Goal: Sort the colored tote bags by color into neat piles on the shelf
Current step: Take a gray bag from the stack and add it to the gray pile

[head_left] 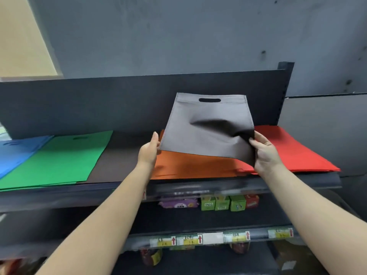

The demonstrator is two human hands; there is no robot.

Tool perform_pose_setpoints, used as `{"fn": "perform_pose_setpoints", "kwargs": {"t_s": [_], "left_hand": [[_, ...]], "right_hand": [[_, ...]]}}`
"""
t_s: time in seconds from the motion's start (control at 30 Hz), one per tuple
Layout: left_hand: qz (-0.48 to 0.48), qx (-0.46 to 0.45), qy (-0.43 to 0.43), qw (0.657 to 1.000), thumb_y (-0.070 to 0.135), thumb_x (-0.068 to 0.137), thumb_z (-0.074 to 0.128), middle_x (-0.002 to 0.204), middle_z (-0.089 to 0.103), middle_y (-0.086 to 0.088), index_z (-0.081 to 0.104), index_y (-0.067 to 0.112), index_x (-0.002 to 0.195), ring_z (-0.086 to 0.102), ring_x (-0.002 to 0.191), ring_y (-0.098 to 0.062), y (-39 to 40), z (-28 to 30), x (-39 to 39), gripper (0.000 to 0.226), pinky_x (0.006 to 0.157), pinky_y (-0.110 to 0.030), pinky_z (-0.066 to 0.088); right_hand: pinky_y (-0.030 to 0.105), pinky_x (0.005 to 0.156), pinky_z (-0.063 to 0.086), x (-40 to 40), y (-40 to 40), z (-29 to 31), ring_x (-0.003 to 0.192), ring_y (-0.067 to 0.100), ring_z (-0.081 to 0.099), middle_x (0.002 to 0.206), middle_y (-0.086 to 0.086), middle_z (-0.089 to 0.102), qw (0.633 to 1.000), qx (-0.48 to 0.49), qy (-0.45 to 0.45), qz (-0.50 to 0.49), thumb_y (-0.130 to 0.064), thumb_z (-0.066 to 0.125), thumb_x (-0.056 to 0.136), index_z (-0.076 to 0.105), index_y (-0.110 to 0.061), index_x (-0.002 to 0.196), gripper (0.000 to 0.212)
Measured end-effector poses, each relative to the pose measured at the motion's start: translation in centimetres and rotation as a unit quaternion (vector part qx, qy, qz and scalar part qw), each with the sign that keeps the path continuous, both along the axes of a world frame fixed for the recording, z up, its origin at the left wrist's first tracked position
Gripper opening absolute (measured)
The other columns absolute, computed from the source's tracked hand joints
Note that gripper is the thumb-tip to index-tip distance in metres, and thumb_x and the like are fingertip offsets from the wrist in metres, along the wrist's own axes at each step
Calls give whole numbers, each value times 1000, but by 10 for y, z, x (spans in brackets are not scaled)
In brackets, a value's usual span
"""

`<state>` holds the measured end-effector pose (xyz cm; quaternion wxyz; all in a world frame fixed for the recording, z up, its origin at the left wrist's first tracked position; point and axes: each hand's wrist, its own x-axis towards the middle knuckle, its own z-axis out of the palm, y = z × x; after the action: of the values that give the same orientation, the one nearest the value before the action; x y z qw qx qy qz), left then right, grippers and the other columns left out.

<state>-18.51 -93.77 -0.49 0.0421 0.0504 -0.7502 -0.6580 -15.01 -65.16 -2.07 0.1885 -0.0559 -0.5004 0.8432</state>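
- Pinching: right hand [265, 153], thumb and fingers closed on the lower right corner of the grey tote bag [206, 128], where the fabric puckers into a dark fold.
- Left hand [149, 150]: fingers straight and pressed together, edge-on against the bag's lower left side; whether the thumb grips beneath cannot be told.
- Grey tote bag: held in the air above the orange pile [190, 165], handle slot away from the person.
- Handling, judged: thin non-woven cloth, light, limp, creases readily; best taken at two corners or both side seams to keep it flat.
- Shelf [119, 165], left to right: blue pile [14, 153], green pile [59, 157], a bare dark gap, orange pile, red pile [294, 149] partly overlapping it.
- Lower shelf: small boxed goods [220, 203], price labels [198, 239] below.
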Motion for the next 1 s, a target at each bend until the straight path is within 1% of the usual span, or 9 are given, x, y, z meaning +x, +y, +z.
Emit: {"fn": "perform_pose_setpoints", "kwargs": {"t_s": [0.1,0.17,0.2,0.3,0.4,0.47,0.53,0.73,1.0], "left_hand": [[-53,89,-53,993,46,93,52,75,68,-5,68,7,88,66,67,-19,-6,10,12,42,57,-28,52],[-12,8,4,1000,12,89,65,70,63,-4,66,3,93,62,53,-9,-14,11,19,10,42,-18,47],[14,-43,31,998,3,87,65,75,63,-4,65,2,98,61,54,-7,-20,11,21,11,40,-14,45],[80,-139,82,984,5,85,68,96,67,-9,65,-2,108,61,80,-16,-46,8,25,24,60,-14,48],[139,-182,97,969,9,84,70,105,68,-14,65,-2,111,62,94,-21,-74,5,28,30,80,-23,44],[165,-210,109,957,9,85,69,107,68,-15,65,-3,111,63,98,-23,-94,6,31,29,81,-23,43],[179,-260,123,941,10,85,68,107,68,-17,65,-3,111,63,99,-25,-115,8,32,29,80,-24,43],[161,-373,90,909,12,87,66,107,67,-18,65,-2,111,60,101,-30,-176,4,16,28,78,-24,38],[53,-509,5,859,26,89,63,113,62,-13,60,3,111,57,105,-30,-208,-23,-12,32,82,-33,44]], "right_hand": [[20,67,56,-7,-15,0,68,5,69,74,-8,74,999,32,-5,17,5,45,93,64,-15,98,28],[20,69,56,-12,-24,1,66,5,68,72,-7,73,998,50,-2,29,6,46,92,64,-14,97,27],[19,70,55,-15,-29,1,66,4,68,72,-8,73,997,68,-2,35,7,47,92,64,-14,96,28],[17,68,53,-24,-48,2,64,-2,65,71,-10,72,984,174,-6,32,9,49,92,65,-15,94,29],[29,80,53,-36,-75,3,76,-2,66,91,3,71,939,344,0,-16,6,56,89,68,-5,104,22],[34,87,50,-41,-98,6,93,19,67,100,13,71,901,431,0,-36,1,60,87,69,0,106,21],[27,82,43,-43,-121,9,101,27,65,103,16,71,870,491,-8,-45,-3,62,87,69,1,105,20],[34,79,39,-51,-185,11,106,35,57,109,19,66,759,649,-36,-39,-15,59,92,64,2,104,21],[29,70,37,-52,-222,-13,104,34,57,112,15,62,651,733,-196,-11,-21,56,94,52,-10,89,13]]}}
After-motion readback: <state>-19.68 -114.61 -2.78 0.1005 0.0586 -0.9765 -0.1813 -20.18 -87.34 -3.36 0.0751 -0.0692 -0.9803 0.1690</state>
